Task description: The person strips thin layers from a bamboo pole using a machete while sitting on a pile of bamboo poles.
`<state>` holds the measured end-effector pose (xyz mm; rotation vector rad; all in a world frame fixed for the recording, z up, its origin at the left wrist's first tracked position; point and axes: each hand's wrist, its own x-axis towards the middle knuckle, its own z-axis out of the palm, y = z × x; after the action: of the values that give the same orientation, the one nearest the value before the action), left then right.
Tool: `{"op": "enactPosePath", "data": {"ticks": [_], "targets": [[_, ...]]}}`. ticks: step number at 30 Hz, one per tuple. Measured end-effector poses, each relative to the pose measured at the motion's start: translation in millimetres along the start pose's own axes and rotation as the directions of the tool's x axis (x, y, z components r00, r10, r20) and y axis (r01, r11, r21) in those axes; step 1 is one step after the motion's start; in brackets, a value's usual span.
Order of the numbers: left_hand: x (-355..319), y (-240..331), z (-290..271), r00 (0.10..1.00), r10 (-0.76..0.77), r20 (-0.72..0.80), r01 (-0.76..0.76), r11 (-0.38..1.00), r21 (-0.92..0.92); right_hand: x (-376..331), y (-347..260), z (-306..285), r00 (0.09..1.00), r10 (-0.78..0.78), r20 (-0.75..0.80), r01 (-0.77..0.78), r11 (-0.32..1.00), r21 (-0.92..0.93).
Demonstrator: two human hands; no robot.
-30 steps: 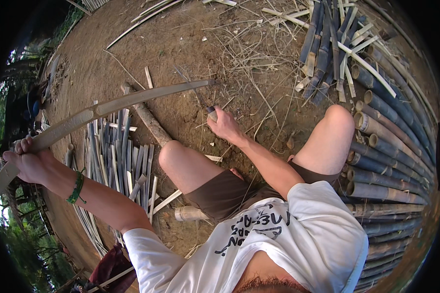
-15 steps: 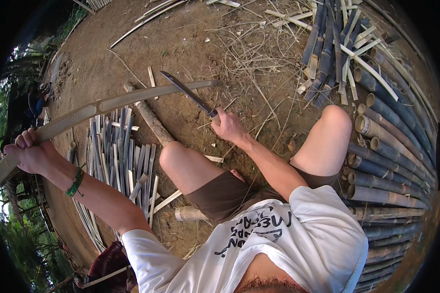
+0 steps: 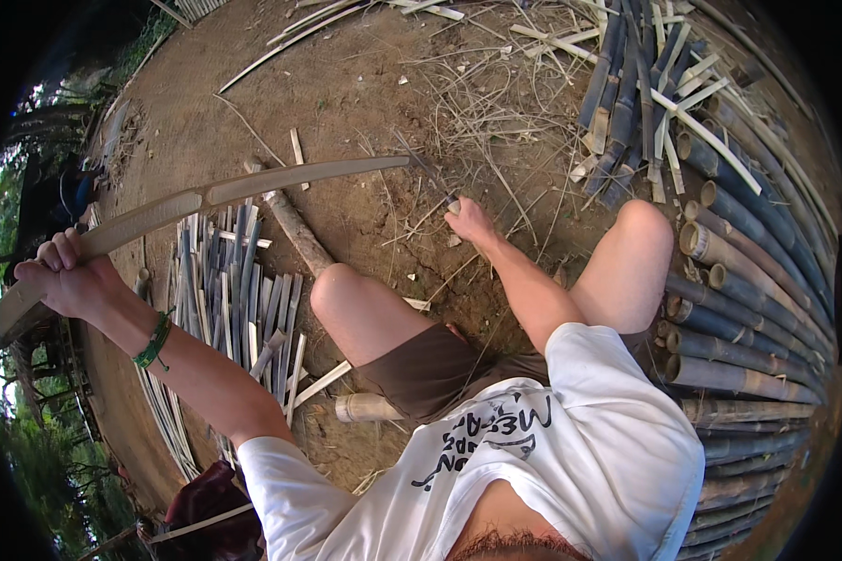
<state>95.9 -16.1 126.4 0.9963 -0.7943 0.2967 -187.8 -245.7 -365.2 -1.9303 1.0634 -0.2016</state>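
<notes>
Left arm extended to frame left, elbow slightly bent; my left hand (image 3: 70,274) is wrapped around a split bamboo strip (image 3: 159,213) that runs from the left edge to upper centre. My right hand (image 3: 472,222), reaching up-frame, grips a knife (image 3: 452,203) near the strip's tip; contact unclear. Dark lettering (image 3: 507,426) crosses my white T-shirt (image 3: 608,421).
</notes>
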Motion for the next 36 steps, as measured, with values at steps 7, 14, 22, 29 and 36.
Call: {"op": "enactPosePath", "data": {"ticks": [7, 14, 22, 29, 36], "targets": [[3, 32, -25, 0.999, 0.043, -0.008, -0.042, 0.997, 0.066, -33, -88, 12, 0.951, -0.257, 0.17, 0.26, 0.966, 0.007], [-15, 28, -4, 1.0, 0.031, -0.001, -0.031, 0.999, 0.027, 0, -36, 2, 0.985, 0.06, 0.16, -0.055, 0.998, -0.035], [-14, 16, -6, 0.982, -0.035, -0.187, 0.038, 0.999, 0.013, 17, -9, -16, 0.944, 0.256, 0.209, -0.246, 0.967, -0.07], [-22, 37, -71, 0.957, -0.081, -0.278, 0.041, 0.988, -0.148, -50, -20, 44, 0.953, 0.279, 0.114, -0.291, 0.952, 0.1], [-24, 50, -164, 0.806, -0.031, -0.591, 0.054, 0.998, 0.022, -61, 37, 48, 0.981, 0.192, 0.022, -0.192, 0.981, -0.02]]}}
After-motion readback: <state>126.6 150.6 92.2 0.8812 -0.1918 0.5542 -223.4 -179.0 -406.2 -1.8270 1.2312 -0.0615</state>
